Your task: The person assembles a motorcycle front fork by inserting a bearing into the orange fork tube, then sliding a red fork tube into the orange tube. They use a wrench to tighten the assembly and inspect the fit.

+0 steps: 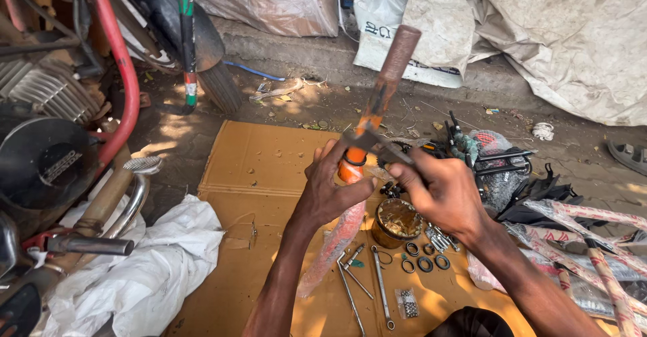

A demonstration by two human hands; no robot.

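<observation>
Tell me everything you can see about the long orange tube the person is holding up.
The orange tube is a long, slim cylinder, orange along its middle and rusty brown at the top end, worn and dirty. It is held tilted, upper end leaning right, above the cardboard sheet. The left hand grips its lower part; the right hand presses a grey metal tool against it.

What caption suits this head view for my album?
Left hand grips an orange tube upright while right hand works a tool against it, above cardboard.

The orange rod's [375, 111] lower end hides behind the hands, and the motorcycle [54, 128] is cut off left.
</observation>
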